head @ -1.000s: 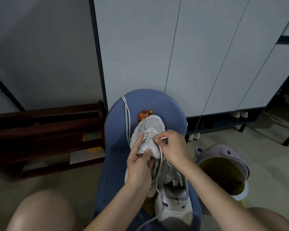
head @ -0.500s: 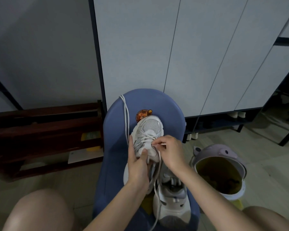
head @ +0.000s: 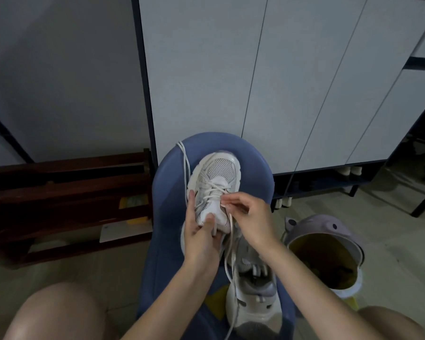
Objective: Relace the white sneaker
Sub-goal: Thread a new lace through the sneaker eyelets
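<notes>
A white sneaker (head: 219, 173) lies on a blue chair seat (head: 167, 207), toe pointing away from me. My left hand (head: 199, 231) grips its tongue and left side, thumb pressing on the tongue. My right hand (head: 250, 214) pinches the white lace (head: 228, 244) at the right-hand eyelets. The lace crosses the upper eyelets and trails down toward me. A second white sneaker (head: 253, 298) lies nearer me, partly under my right forearm. A loose white lace (head: 185, 163) lies along the chair's left side.
A lilac bin (head: 329, 231) with dark contents stands on the floor at right. A dark wooden rack (head: 66, 207) stands left. White cabinet doors (head: 255, 82) rise behind the chair. My bare knees frame the bottom corners.
The sneaker has slid farther up the chair seat, now covering the small orange patch. My right hand has drawn the lace end inward at the right eyelets. My left hand keeps its grip.
</notes>
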